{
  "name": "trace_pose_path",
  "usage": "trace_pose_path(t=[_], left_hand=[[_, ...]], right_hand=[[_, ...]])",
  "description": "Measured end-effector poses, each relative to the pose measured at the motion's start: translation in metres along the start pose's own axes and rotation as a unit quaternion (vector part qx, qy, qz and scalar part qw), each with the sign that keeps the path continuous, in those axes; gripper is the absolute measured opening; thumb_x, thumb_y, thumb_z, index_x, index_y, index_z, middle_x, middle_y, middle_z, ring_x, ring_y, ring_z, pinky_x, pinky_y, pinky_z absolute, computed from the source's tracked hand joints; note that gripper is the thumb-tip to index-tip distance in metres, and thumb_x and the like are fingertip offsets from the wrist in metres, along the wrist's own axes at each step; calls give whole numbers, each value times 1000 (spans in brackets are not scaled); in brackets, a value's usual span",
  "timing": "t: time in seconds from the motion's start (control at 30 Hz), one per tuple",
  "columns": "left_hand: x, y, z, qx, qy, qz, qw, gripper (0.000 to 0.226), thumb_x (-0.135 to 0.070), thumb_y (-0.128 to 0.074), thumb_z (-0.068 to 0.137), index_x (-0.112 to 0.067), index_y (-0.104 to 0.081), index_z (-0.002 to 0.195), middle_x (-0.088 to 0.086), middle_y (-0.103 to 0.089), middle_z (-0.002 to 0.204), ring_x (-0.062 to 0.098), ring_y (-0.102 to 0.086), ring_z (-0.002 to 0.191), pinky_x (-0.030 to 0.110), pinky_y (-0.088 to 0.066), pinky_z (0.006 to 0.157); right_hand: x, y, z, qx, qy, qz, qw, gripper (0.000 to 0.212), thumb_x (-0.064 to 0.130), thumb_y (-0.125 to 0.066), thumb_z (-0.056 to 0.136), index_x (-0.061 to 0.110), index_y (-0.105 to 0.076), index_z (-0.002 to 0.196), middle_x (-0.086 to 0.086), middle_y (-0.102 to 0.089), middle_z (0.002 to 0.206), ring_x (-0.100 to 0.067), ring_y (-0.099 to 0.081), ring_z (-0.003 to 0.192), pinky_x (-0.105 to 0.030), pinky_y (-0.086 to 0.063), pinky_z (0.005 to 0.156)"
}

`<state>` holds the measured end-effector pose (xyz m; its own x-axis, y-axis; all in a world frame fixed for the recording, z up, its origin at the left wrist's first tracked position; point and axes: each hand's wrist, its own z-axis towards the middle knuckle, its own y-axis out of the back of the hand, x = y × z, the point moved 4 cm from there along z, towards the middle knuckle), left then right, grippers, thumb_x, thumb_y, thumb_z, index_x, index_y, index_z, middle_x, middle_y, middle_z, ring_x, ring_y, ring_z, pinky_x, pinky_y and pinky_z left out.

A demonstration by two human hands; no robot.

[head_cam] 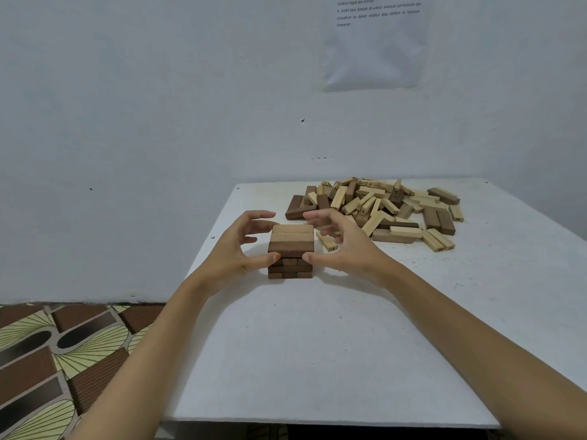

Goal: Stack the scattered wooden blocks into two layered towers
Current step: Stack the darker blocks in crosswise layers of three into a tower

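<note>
A short tower (291,249) of brown and tan wooden blocks stands several layers high on the white table (317,344), left of centre. My left hand (236,249) is at its left side, thumb tip touching the front edge of the top layer and fingers curved above the far left corner. My right hand (340,246) mirrors it on the right, thumb against the front right corner and fingers spread behind the tower. Neither hand holds a loose block. A heap of scattered blocks (381,208), light and dark, lies at the back right.
One loose light block (327,242) lies just right of the tower behind my right fingers. The table's left edge runs close to the tower, with patterned floor (47,360) below. A white wall with a taped paper (374,42) stands behind.
</note>
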<state>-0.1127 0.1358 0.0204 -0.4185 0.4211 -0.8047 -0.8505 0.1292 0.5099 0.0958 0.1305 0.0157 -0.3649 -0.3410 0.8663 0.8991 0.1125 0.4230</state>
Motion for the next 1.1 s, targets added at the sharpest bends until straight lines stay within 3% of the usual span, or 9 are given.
trace_pose_path(t=[0.47, 0.6, 0.73, 0.87, 0.97, 1.1], left_hand=[[-1, -2, -3, 21, 19, 4, 1000, 66, -29, -72, 72, -33, -44, 132, -11, -59, 125, 1, -50, 121, 23, -39, 100], [2, -1, -6, 27, 32, 21, 999, 70, -31, -76, 75, -38, -41, 135, -12, -55, 128, -1, -47, 122, 24, -38, 102], [-5, 1, -10, 6, 47, 8, 999, 70, -39, -69, 78, -37, -36, 140, -16, -50, 133, -5, -42, 125, 20, -36, 101], [-12, -2, -19, -5, 75, 1, 997, 50, -34, -50, 95, -31, -36, 143, -16, -46, 138, -3, -39, 128, 20, -33, 104], [-9, -7, -29, 13, 99, 4, 995, 47, -35, -42, 99, -32, -33, 145, -21, -37, 145, -6, -32, 129, 17, -24, 102], [-8, -16, -34, 13, 116, -14, 993, 50, -34, -37, 102, -29, -24, 150, -23, -24, 151, -9, -23, 133, 14, -15, 104]], right_hand=[[-1, -2, -2, 15, -21, -7, 1000, 62, 19, -81, 76, 37, -52, 127, 12, -54, 125, -12, -49, 117, -17, -39, 89], [1, -1, -5, 27, -30, -17, 999, 67, 25, -83, 75, 40, -48, 130, 12, -52, 129, -11, -48, 120, -24, -40, 94], [5, 2, -9, 64, -43, -10, 997, 73, 30, -79, 79, 40, -40, 139, 11, -46, 135, -8, -40, 129, -28, -33, 106], [8, 3, -16, 59, -72, -15, 996, 70, 25, -67, 86, 29, -33, 147, 8, -38, 144, -12, -29, 137, -35, -27, 112], [8, -1, -22, 64, -79, -53, 993, 67, 19, -55, 93, 26, -25, 152, 8, -26, 154, -10, -15, 143, -32, -19, 109], [2, -14, -31, 55, -102, -16, 993, 68, 25, -49, 96, 24, -15, 155, 12, -10, 160, -7, -6, 146, -30, -18, 108]])
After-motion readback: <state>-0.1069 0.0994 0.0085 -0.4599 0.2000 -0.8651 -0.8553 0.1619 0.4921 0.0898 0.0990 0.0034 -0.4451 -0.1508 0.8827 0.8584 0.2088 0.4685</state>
